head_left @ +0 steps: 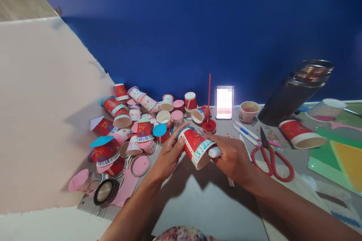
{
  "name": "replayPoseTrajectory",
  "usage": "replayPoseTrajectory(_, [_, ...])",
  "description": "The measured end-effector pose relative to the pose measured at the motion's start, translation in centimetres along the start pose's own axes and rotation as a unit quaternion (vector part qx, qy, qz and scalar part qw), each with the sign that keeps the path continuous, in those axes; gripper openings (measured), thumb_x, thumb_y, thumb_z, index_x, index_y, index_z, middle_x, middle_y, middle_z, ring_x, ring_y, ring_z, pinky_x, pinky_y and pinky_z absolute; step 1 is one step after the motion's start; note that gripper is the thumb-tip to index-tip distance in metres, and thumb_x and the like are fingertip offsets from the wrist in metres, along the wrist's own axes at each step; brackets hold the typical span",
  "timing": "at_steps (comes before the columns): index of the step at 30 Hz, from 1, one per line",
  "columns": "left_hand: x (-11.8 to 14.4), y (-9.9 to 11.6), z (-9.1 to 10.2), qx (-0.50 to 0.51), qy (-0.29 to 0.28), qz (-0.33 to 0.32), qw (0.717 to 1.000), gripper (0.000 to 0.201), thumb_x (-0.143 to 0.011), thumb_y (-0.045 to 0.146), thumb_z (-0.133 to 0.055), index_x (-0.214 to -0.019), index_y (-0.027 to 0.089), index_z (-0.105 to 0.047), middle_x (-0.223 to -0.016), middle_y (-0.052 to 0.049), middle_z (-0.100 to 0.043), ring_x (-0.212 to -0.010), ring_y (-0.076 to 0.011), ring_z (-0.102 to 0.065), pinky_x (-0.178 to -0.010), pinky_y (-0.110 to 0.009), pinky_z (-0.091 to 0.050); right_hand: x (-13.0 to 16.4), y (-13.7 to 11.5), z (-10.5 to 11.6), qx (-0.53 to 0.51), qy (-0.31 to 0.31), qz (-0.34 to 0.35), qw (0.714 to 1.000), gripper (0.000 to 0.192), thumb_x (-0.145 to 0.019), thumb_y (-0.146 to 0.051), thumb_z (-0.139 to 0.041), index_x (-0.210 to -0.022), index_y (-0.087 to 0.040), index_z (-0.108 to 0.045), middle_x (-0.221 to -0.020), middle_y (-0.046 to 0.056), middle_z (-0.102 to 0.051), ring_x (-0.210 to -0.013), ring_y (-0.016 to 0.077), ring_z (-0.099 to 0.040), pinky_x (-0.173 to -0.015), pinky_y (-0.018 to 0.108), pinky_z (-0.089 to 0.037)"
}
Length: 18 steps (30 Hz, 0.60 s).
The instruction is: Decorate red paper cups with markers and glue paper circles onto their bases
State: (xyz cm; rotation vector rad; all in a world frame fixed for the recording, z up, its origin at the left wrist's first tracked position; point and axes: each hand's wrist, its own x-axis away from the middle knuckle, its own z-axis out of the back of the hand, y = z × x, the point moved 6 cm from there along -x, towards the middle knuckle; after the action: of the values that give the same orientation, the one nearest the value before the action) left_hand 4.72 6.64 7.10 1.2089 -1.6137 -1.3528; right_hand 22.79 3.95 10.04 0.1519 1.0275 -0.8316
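A red paper cup with a blue-and-white band is held tilted between both hands, its open mouth toward the lower right. My left hand grips its closed base, where a blue paper disc shows. My right hand is at the cup's rim and holds a small white object, which I cannot identify. Behind and to the left lies a pile of similar red and pink cups, some capped with blue or pink discs.
Red-handled scissors and pens lie to the right. A lit phone leans on the blue wall. A dark steel flask, a fallen red cup, green and yellow sheets and a tape roll are nearby.
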Motion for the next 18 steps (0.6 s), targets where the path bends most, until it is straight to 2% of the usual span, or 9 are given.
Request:
replayPoseTrajectory(5, [-0.01, 0.14, -0.04, -0.019, -0.006, -0.009, 1.000, 0.062, -0.098, 0.054, -0.065, -0.155, 0.034, -0.052, -0.148, -0.007, -0.065, -0.131, -0.0308, -0.064, -0.113, -0.046, -0.049, 0.24, 0.18, -0.20, -0.007, -0.012, -0.005, 1.000, 0.027, -0.086, -0.013, -0.057, -0.109, -0.013, -0.072, -0.097, 0.011, -0.084, -0.076, 0.0267, -0.081, -0.061, 0.034, -0.057])
replayPoseTrajectory(18, [0.08, 0.58, 0.04, -0.072, 0.007, -0.034, 0.997, 0.059, -0.097, 0.058, -0.065, -0.149, 0.031, -0.057, -0.152, -0.008, -0.062, -0.138, -0.0320, -0.059, -0.118, -0.045, -0.045, 0.23, 0.11, -0.18, -0.012, -0.011, -0.013, 1.000, 0.029, -0.086, -0.013, -0.056, -0.110, -0.014, -0.071, -0.095, 0.010, -0.084, -0.075, 0.0245, -0.080, -0.062, 0.032, -0.056])
